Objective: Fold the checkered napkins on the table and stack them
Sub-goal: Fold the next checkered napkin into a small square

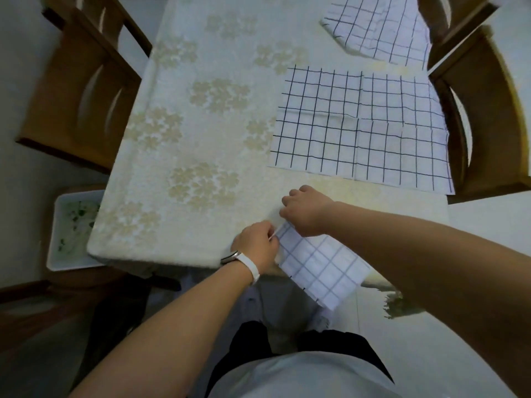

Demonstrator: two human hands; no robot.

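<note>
Checkered napkin [319, 265] in hand, lying across the near edge of the table [178, 133], its lower part hanging off toward the person. From left: the left hand [255, 242], a white band at its wrist, pinches the napkin's upper left edge between thumb and fingers. Just beside it, the right hand [307, 211] has its fingers curled down onto the top corner of the same cloth, apparently gripping it, though the fingertips are hidden. Both hands meet at one corner, which suggests a fold being lined up. To do it well, the layers' edges should be matched along the grid lines before the crease is pressed. The hanging part should also be drawn up onto the tabletop so the cloth lies flat. Farther right, a second napkin [359, 124] lies spread open, its right edge at the table's side. Beyond it a third napkin [379, 27] lies rumpled. Neither appears folded, so no stack is begun.
</note>
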